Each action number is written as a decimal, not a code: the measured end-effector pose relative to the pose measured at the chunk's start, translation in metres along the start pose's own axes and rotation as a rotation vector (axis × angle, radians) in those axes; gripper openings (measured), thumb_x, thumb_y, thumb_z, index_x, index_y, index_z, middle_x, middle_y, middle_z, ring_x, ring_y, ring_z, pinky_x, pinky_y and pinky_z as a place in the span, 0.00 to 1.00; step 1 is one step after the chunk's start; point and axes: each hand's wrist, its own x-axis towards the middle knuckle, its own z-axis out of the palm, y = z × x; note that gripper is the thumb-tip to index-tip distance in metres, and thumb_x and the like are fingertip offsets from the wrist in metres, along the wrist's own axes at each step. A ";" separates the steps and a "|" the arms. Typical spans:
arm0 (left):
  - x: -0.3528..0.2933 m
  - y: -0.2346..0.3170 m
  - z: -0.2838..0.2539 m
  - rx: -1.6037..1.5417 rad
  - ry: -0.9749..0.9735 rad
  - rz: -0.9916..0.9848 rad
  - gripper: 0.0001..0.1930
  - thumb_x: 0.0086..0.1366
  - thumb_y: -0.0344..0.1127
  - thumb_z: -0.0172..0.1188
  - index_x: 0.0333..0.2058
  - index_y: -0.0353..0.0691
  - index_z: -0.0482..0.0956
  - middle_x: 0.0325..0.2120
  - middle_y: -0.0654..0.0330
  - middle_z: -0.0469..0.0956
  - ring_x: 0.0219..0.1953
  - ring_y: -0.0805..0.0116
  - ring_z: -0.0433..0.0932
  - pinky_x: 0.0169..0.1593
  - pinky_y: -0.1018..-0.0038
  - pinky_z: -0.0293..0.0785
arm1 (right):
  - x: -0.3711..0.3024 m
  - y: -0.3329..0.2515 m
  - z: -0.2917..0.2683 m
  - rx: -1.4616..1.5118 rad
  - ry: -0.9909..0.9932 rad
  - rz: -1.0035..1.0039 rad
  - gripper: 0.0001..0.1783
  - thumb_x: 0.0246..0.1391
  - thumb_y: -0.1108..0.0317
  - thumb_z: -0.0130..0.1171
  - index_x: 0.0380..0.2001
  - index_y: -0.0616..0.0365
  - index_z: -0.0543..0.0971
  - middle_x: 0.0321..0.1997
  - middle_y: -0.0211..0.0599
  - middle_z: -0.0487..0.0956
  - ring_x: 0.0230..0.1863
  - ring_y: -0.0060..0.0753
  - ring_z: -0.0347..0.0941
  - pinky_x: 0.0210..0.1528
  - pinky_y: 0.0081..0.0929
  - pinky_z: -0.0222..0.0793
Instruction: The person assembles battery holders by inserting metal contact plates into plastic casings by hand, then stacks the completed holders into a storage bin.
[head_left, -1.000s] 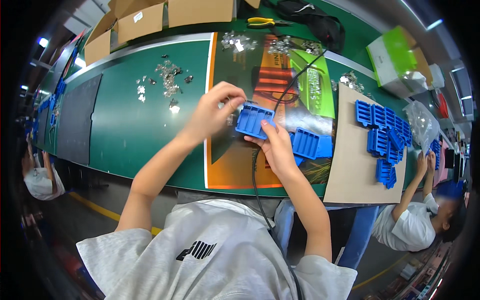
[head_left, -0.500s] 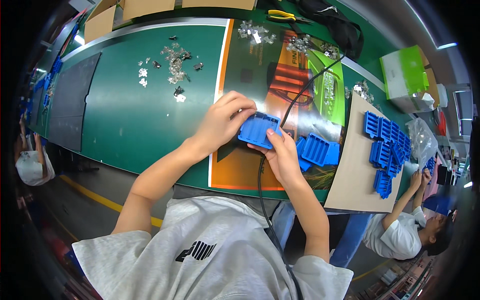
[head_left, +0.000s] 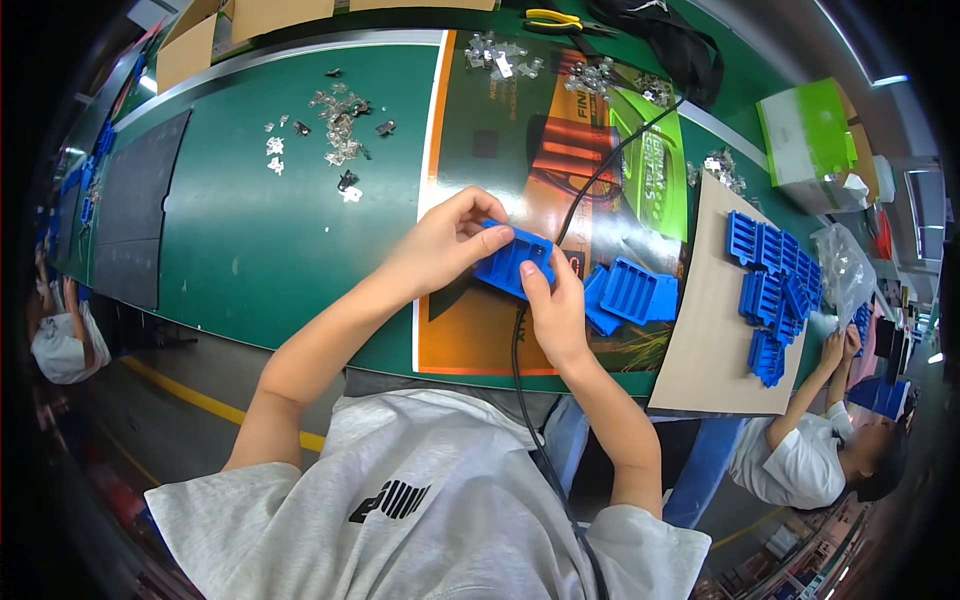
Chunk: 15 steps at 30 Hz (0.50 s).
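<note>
Both hands hold one blue plastic slotted case (head_left: 508,268) above the printed sheet. My left hand (head_left: 462,240) is closed on its far left corner, the thumb lying over the top edge. My right hand (head_left: 555,300) grips the near right side, thumb on the face and fingers partly hidden behind. Whether a small metal piece sits under the left fingertips cannot be made out. Just right of my right hand, several similar blue cases (head_left: 632,290) lie in a small overlapping pile. Small metal clips (head_left: 345,125) are scattered on the green table, beyond my left hand.
A black cable (head_left: 580,195) runs across the printed sheet (head_left: 480,340) behind the case. More blue cases (head_left: 765,290) lie on a cardboard sheet (head_left: 700,360) at right. Yellow-handled pliers (head_left: 555,20) and clip heaps (head_left: 500,58) are at the far side. A co-worker (head_left: 800,460) sits at right.
My left thumb has moved from the case's far corner onto its top edge, pressing over it. The case has tilted slightly between my hands. The whole view has shifted a little.
</note>
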 end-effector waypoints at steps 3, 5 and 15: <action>-0.002 0.004 0.001 0.078 -0.082 0.046 0.14 0.63 0.37 0.59 0.43 0.34 0.75 0.32 0.62 0.75 0.35 0.74 0.75 0.39 0.76 0.73 | -0.002 0.002 0.001 -0.144 0.123 -0.123 0.19 0.59 0.63 0.55 0.48 0.65 0.70 0.39 0.31 0.74 0.38 0.17 0.66 0.41 0.17 0.64; -0.008 0.011 0.004 0.068 -0.185 0.040 0.14 0.64 0.35 0.58 0.45 0.33 0.72 0.38 0.62 0.73 0.41 0.75 0.73 0.45 0.77 0.72 | -0.004 0.005 -0.001 -0.212 0.172 -0.265 0.20 0.56 0.60 0.60 0.44 0.65 0.72 0.34 0.29 0.74 0.35 0.16 0.66 0.37 0.18 0.66; -0.026 0.026 0.009 0.442 -0.134 0.387 0.11 0.60 0.30 0.60 0.40 0.32 0.75 0.34 0.55 0.74 0.35 0.63 0.74 0.39 0.72 0.72 | 0.006 0.000 -0.007 -0.505 0.174 -0.819 0.13 0.43 0.72 0.69 0.29 0.66 0.75 0.25 0.42 0.78 0.26 0.39 0.75 0.28 0.29 0.69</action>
